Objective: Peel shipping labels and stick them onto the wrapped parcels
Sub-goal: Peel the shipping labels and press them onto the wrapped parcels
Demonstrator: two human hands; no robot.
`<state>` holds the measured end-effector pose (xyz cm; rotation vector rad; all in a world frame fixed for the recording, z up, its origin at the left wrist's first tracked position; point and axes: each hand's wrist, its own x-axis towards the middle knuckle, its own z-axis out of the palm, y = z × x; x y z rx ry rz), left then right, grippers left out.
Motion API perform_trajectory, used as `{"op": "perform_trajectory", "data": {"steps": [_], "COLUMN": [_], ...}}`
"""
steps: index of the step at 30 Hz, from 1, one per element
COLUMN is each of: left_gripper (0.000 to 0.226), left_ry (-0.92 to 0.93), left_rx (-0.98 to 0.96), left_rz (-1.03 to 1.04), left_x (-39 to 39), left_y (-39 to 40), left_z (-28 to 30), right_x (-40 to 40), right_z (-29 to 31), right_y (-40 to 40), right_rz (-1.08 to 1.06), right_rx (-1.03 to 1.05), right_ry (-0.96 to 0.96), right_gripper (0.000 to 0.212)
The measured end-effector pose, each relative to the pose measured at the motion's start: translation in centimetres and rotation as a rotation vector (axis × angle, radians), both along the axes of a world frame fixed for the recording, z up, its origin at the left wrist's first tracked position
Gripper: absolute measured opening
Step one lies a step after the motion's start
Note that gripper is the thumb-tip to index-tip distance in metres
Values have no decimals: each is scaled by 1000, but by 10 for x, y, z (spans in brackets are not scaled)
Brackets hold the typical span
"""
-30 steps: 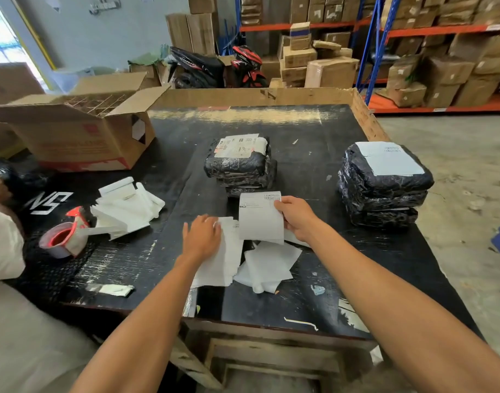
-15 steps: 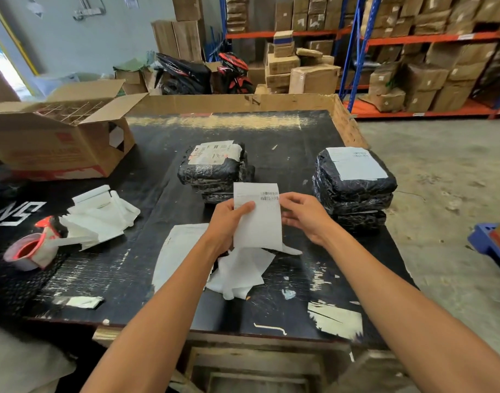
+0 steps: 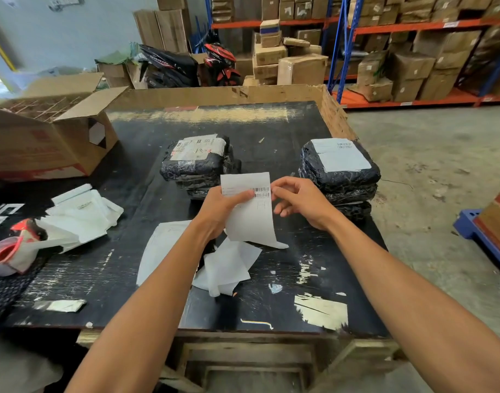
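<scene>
Above the black table I hold a white shipping label with a barcode near its top. My left hand grips its left side, thumb across the front. My right hand pinches its upper right edge by the barcode. Behind the label stands a stack of black-wrapped parcels with a printed label on top. A second stack of black-wrapped parcels at the right carries a white label. Loose white sheets lie under my hands.
An open cardboard box sits at the back left. A pile of white backing papers and a red tape dispenser lie at the left. A raised cardboard wall rims the table's far and right sides. Shelves of boxes stand behind.
My left hand left the sheets on the table and took the label's left side. Both hands raised the label; my right hand shifted to its upper right edge.
</scene>
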<state>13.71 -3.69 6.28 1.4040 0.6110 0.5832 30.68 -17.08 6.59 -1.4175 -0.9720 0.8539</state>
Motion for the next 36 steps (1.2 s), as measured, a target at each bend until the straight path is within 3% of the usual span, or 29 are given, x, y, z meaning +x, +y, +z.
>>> {"op": "perform_trajectory", "data": {"steps": [10, 36], "left_gripper": [26, 24], "left_ry": [21, 103], "left_rx": [33, 152], "left_rz": [-25, -34], "left_x": [-2, -6], "left_y": [1, 8], "left_z": [0, 5], "right_x": [4, -1], "right_z": [-2, 0], "right_y": [1, 9], "right_rz": [-12, -54], "right_rx": [-48, -95], "right_ry": [-215, -383], "right_gripper": [7, 14]}}
